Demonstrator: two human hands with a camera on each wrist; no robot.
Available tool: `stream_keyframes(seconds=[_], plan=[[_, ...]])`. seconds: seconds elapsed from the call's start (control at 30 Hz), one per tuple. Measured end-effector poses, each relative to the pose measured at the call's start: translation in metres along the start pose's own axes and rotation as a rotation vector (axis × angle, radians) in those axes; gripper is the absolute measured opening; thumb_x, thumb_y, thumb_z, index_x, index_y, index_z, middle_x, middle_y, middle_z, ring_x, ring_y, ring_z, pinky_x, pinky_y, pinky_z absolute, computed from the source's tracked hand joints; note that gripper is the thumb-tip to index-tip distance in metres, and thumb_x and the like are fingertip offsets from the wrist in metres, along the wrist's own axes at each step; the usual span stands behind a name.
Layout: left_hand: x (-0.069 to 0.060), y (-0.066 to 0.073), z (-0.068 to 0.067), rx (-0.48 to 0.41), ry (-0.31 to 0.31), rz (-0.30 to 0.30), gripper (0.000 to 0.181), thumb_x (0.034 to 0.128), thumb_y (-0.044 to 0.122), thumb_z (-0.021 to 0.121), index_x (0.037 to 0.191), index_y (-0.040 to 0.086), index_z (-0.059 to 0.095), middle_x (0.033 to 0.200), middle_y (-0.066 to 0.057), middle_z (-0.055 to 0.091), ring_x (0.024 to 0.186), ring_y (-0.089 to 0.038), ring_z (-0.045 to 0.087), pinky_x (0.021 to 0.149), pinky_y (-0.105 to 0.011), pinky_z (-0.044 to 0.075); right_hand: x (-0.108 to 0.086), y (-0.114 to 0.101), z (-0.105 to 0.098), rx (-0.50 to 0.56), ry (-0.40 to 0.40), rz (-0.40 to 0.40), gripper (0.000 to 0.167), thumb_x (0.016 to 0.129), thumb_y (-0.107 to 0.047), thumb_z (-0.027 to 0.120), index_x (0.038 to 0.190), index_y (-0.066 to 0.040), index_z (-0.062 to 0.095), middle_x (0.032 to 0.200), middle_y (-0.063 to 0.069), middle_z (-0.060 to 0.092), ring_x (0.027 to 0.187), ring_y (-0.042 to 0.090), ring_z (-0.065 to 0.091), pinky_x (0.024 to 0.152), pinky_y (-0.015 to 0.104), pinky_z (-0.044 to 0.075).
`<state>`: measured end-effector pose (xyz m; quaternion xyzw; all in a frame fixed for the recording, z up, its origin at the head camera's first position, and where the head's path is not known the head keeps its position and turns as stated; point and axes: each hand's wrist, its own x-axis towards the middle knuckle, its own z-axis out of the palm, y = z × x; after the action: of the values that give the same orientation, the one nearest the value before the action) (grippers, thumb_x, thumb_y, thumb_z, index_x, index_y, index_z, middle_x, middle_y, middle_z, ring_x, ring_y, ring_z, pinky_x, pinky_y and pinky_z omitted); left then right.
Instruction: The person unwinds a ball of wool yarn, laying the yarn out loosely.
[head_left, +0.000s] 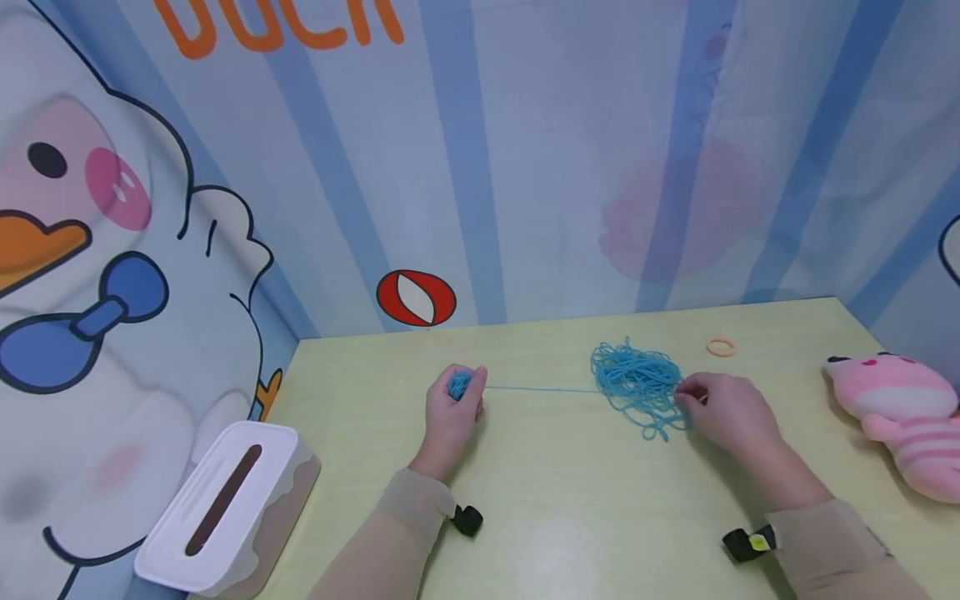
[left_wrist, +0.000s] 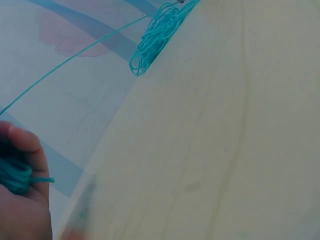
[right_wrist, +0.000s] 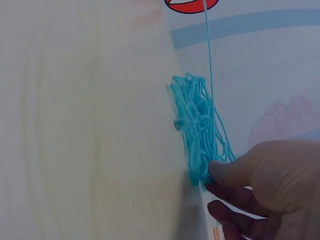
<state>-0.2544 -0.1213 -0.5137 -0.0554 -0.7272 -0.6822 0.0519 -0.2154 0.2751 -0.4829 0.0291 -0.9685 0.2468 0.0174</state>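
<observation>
My left hand [head_left: 452, 417] grips a small wound ball of blue yarn [head_left: 460, 384], its fingers curled round it. In the left wrist view a short end of yarn pokes out beside the palm. From this hand a straight strand [head_left: 540, 388] runs right to a loose, tangled heap of the same yarn [head_left: 636, 379] on the table. At the heap's right edge is my right hand [head_left: 729, 410]. Its thumb and forefinger pinch some yarn there, as the right wrist view shows, while the other fingers are loosely bent.
An orange ring [head_left: 721, 347] lies behind the right hand. A pink plush toy [head_left: 900, 417] rests at the table's right side. At the left stands a white-lidded tissue box [head_left: 225, 500]. A printed curtain [head_left: 540, 167] hangs along the pale table's [head_left: 570, 508] back edge.
</observation>
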Motion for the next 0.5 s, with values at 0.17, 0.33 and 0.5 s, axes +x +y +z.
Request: stream_keyframes(seconds=[0.17, 0.33, 0.5], plan=[[0.000, -0.001, 0.001, -0.056, -0.101, 0.008, 0.037, 0.1146, 0.031, 0.061, 0.123, -0.006, 0.062, 0.083, -0.003, 0.063, 0.064, -0.013, 0.057, 0.062, -0.022, 0.055, 0.001, -0.007, 0.005, 0.009, -0.025, 0.022, 0.019, 0.104, -0.022, 0.073, 0.111, -0.006, 0.080, 0.104, 0.014, 0.081, 0.090, 0.031, 0.074, 0.079, 0.052, 0.058], [-0.001, 0.001, 0.003, -0.092, -0.198, -0.018, 0.041, 0.1197, 0.032, 0.047, 0.127, -0.007, 0.054, 0.087, -0.001, 0.061, 0.061, -0.013, 0.048, 0.059, -0.022, 0.045, -0.002, -0.041, 0.001, 0.052, 0.084, -0.032, 0.021, 0.104, -0.020, 0.069, 0.115, -0.003, 0.076, 0.108, 0.018, 0.077, 0.086, 0.029, 0.069, 0.073, 0.046, 0.056], [-0.001, 0.003, 0.005, -0.125, -0.244, -0.012, 0.042, 0.1195, 0.043, 0.039, 0.125, 0.003, 0.048, 0.086, -0.002, 0.058, 0.061, -0.013, 0.044, 0.059, -0.021, 0.042, -0.003, -0.093, 0.019, 0.157, 0.214, -0.257, 0.023, 0.106, -0.017, 0.069, 0.122, -0.003, 0.077, 0.117, 0.015, 0.078, 0.101, 0.033, 0.075, 0.088, 0.053, 0.063]])
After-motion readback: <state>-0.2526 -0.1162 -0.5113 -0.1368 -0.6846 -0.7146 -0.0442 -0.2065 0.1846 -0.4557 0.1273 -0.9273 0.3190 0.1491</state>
